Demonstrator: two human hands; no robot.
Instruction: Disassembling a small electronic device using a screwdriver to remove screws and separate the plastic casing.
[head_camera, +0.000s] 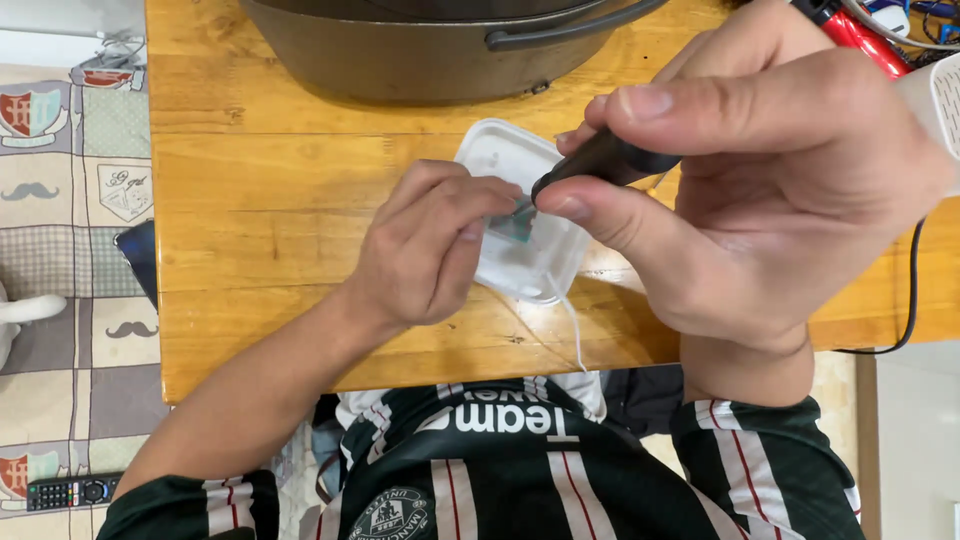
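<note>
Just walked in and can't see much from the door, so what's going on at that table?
A person sits at a wooden table. Their right hand grips a dark tool handle like a pen, its tip pointing down at a small green part. The left hand pinches that part over a white plastic box. A thin white wire trails off the box. A large dark pan sits behind.

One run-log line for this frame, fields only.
left hand: pinching small green part over white plastic lid | right hand: gripping dark tool, tip at part | surface: wooden table
</note>
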